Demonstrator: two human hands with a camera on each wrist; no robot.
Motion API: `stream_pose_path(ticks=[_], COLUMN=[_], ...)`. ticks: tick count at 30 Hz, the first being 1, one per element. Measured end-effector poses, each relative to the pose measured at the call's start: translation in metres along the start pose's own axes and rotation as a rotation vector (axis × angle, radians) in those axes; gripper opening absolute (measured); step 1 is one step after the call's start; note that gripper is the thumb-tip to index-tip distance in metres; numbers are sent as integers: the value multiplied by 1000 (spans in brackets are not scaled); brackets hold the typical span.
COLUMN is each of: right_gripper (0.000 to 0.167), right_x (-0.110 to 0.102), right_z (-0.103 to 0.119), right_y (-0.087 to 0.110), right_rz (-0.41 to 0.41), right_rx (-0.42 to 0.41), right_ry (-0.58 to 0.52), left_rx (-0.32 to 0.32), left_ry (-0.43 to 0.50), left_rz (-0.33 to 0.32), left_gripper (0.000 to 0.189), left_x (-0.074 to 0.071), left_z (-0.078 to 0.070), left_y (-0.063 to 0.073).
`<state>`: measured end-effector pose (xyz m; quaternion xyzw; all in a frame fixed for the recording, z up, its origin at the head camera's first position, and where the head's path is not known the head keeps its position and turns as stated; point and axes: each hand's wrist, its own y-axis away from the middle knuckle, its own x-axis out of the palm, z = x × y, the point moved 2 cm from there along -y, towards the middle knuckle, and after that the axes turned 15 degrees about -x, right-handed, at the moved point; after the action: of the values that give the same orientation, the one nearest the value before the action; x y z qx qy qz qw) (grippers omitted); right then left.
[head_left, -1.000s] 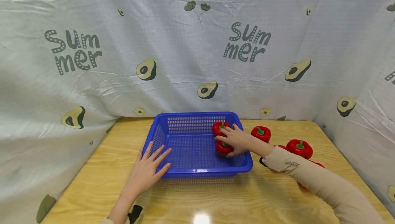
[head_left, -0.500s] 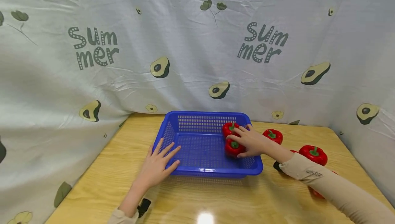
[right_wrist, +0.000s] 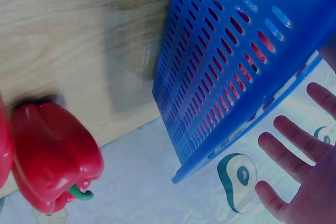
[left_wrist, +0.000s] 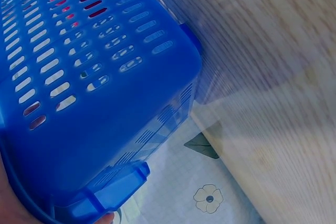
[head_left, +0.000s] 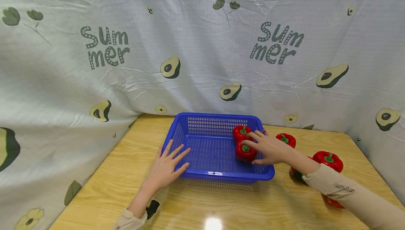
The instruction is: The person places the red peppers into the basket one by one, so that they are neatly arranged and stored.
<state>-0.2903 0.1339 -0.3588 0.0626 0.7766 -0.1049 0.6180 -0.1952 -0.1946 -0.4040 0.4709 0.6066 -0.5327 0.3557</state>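
Observation:
A blue plastic basket (head_left: 215, 175) with slotted walls stands on the table. My left hand (head_left: 166, 168) rests with spread fingers at its left front corner; the left wrist view shows the basket's wall (left_wrist: 105, 114) close up. Two red bell peppers lie in the basket's right end: a far pepper (head_left: 240, 134) and a near pepper (head_left: 244, 156). My right hand (head_left: 270, 148) hovers over the right rim, fingertips just above the near pepper. Extended, separated fingers of that right hand (right_wrist: 310, 177) appear in the right wrist view, with nothing between them.
Right of the basket, several more red bell peppers lie on the wooden table (head_left: 196, 205): one at the back (head_left: 287, 140), one farther right (head_left: 329, 160), others partly behind my right forearm. A printed cloth (head_left: 196, 47) hangs behind the table.
The head view has turned left, so the whole scene sits farther right. My right hand has loosened from the near pepper and drawn slightly right. The left hand stays at the basket's corner.

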Motion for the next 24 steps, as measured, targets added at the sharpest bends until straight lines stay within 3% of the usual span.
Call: stream_pose_path(ticks=[24], right_gripper=[62], right_x=[-18], right_z=[-3], right_y=[60], right_rz=[-156], right_rx=[98], right_ry=[65], left_rx=[-11], left_ry=[-3], left_rz=[26], left_gripper=[49], left_x=[-1], left_z=[-1], left_y=[0])
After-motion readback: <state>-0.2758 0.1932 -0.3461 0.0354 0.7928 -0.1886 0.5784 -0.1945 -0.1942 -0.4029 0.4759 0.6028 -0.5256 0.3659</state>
